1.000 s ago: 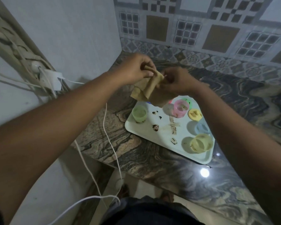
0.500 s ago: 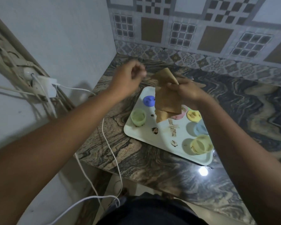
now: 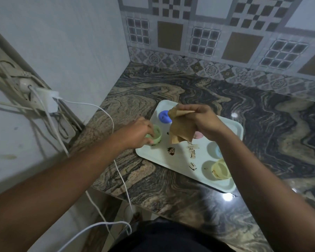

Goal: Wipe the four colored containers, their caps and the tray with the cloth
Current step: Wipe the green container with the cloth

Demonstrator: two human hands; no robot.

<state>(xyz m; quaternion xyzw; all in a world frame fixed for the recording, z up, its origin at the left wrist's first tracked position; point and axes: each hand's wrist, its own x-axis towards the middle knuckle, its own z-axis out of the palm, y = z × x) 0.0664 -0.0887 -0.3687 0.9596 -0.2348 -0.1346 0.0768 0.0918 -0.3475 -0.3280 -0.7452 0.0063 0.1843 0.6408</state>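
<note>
In the head view, the green container (image 3: 156,136) stands upright at the left corner of the pale tray (image 3: 160,153). The left hand (image 3: 136,132) is the nearer one, its fingers curled round the smooth plastic wall. Just to the right and a little higher, the right hand (image 3: 204,122) grips a limp tan cloth (image 3: 180,130), which hangs in loose folds beside the small round cup's open mouth.

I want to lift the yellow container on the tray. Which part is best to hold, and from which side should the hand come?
Probably its round side wall, with the fingers coming from above: the yellow container stands upright and uncapped near the front right corner of the tray.
</note>
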